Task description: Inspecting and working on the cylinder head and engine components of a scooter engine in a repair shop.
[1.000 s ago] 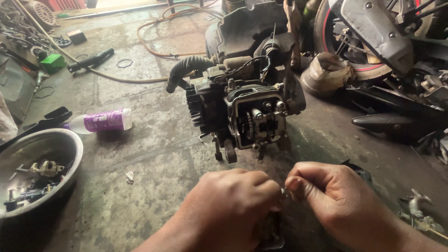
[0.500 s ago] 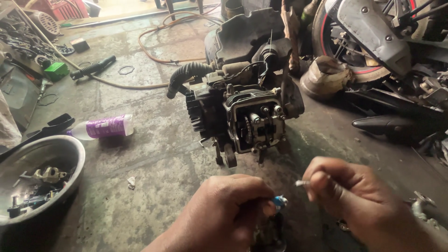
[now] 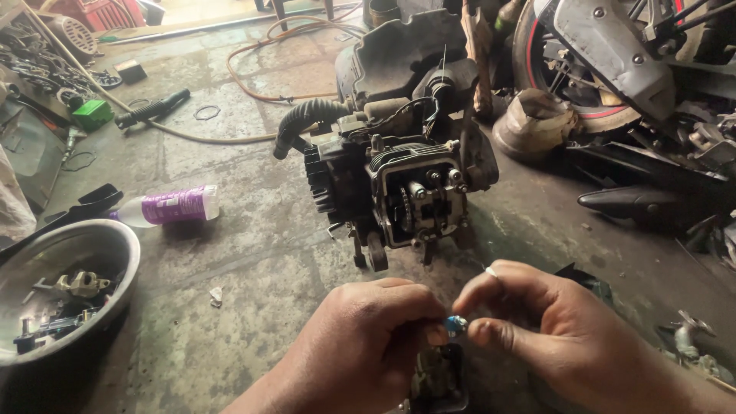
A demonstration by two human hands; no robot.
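Small blue part (image 3: 456,323) is pinched between left hand (image 3: 368,345) and right hand (image 3: 537,330) fingertips | risk: it may slip, lost on gritty floor (image 3: 253,253) near engine (image 3: 406,184).

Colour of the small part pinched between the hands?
Light blue small part, clearest in the head view.

floor (image 3: 230,322): stained concrete, carrying everything
engine (image 3: 399,192): sitting at the centre
bottle (image 3: 172,207): lying on its side, left
bowl (image 3: 115,245): resting far left
hose (image 3: 276,61): looping behind
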